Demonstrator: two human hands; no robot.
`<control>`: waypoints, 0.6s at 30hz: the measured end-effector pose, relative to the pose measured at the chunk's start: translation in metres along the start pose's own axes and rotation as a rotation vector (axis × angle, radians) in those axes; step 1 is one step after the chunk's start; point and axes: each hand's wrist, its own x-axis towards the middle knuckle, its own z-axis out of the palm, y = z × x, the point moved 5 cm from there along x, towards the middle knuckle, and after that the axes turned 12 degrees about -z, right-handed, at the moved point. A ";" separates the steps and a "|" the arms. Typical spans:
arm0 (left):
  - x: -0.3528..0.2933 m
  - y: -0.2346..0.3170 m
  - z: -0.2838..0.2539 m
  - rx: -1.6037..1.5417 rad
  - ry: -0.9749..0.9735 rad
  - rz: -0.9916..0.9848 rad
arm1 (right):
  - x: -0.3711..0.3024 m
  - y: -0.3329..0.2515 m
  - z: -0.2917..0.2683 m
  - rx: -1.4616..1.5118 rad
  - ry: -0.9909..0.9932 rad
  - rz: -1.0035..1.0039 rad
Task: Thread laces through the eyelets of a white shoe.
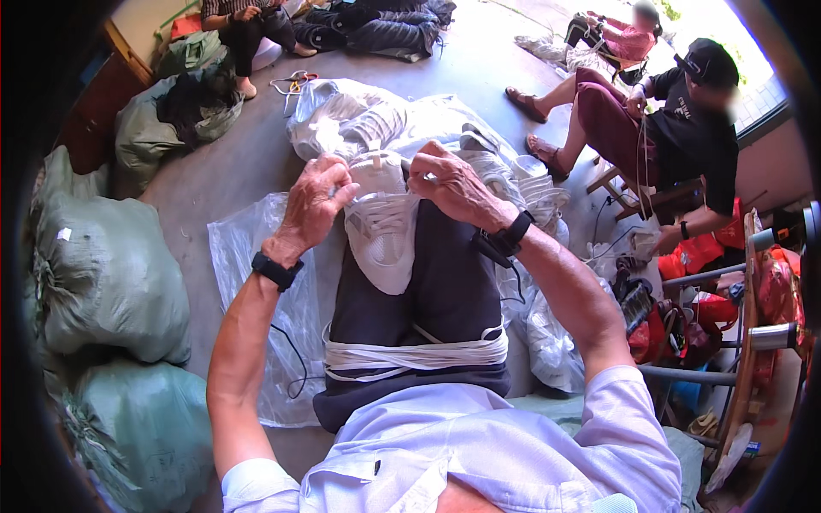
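Note:
A white sneaker [382, 244] lies over my thighs, toe pointing toward me and its tongue [379, 173] standing up at the far end. White laces cross its upper. At the left of the shoe's opening, my left hand [321, 198] is closed, its fingertips pinching the shoelace. My right hand [453, 186] is closed likewise at the opening's right side, pinching the lace there; the fingers hide most of the strand. A bundle of loose white laces [419, 353] stretches across my lap, nearer to me than the shoe.
Beyond my knees lie a pile of white shoes [513, 175] and white plastic bags [342, 111]. Clear plastic sheeting [256, 256] covers floor at left, beside stuffed green sacks [111, 274]. A seated person [684, 128] works at right, near a cluttered rack [744, 342]. Others sit farther back.

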 end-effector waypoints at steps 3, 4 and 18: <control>0.007 0.012 0.007 0.076 -0.025 -0.026 | -0.007 0.007 0.000 -0.003 -0.013 0.022; 0.003 0.019 0.008 0.160 -0.023 -0.003 | -0.009 0.009 0.000 0.007 -0.011 0.042; 0.006 0.009 0.021 0.127 -0.170 -0.171 | -0.010 0.022 -0.001 0.103 -0.090 0.121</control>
